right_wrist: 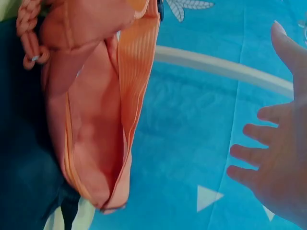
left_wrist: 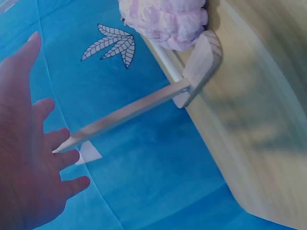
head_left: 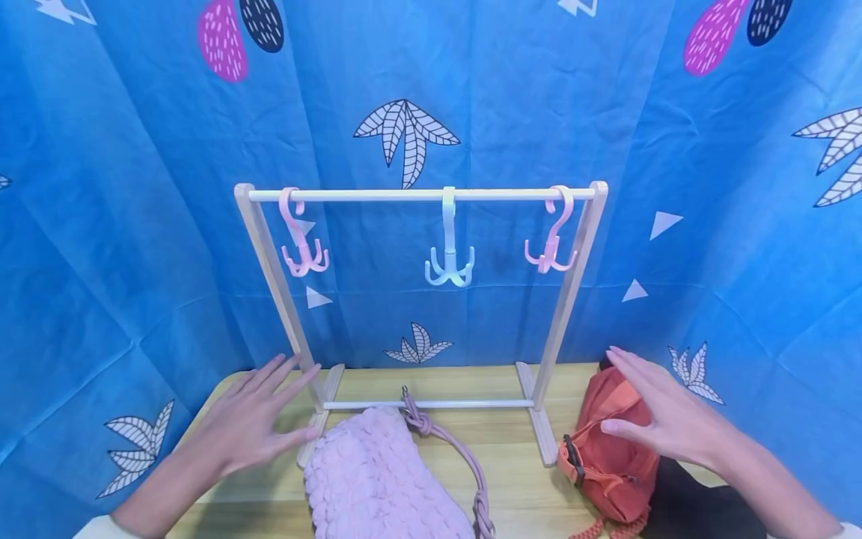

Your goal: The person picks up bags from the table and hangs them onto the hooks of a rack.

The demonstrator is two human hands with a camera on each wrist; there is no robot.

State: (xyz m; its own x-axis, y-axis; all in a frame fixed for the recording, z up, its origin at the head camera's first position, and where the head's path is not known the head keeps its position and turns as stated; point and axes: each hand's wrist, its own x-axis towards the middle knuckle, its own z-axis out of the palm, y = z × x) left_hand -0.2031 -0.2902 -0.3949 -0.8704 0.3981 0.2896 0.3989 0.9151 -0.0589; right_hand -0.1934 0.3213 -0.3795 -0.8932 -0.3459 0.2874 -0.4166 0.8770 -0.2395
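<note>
Here we see left hand [head_left: 254, 421] and right hand [head_left: 676, 413] spread, empty, the head view's lower-right red bag [head_left: 616, 453] escaping the left wrist view.

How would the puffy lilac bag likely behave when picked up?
The lilac bag probably sags and squashes, given its soft-looking, puffy texture. Slipping seems unlikely, since that texture is bumpy. Its strap, curving slackly alongside, may swing.

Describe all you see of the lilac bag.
The lilac bag looks soft and chunky-knit, with a bumpy surface. Its knotted cord strap curves along the right, ending in a clip. It lies on the table before the rack, its near end out of frame. Neither the left hand nor right hand touches it.
</note>
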